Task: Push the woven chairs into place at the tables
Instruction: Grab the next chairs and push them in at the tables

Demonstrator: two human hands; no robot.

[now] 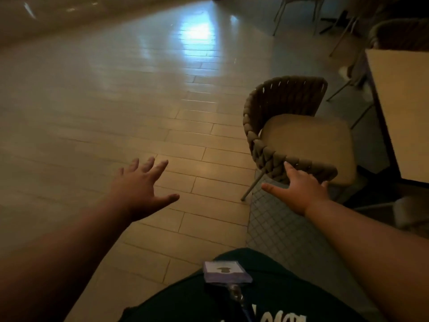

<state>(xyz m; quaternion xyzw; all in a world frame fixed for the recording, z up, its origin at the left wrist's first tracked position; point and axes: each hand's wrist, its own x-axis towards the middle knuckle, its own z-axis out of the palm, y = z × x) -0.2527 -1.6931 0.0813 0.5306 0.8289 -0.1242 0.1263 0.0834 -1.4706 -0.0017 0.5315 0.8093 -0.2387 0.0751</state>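
Right hand at the rim of a woven chair beside a table; left hand free over the floor.

The woven chair [294, 135] stands at right of centre, its cushioned seat facing the pale table [404, 108] at the right edge and only partly under it. The right hand [301, 191], fingers spread wide, rests against the braided rim of the chair's curved back without closing round it. The left hand [141, 184], also spread wide and holding nothing, hovers above the tiled floor [116, 101], well apart from the chair. A second woven chair [399, 36] sits beyond the table. A badge [226, 271] hangs at the person's chest.
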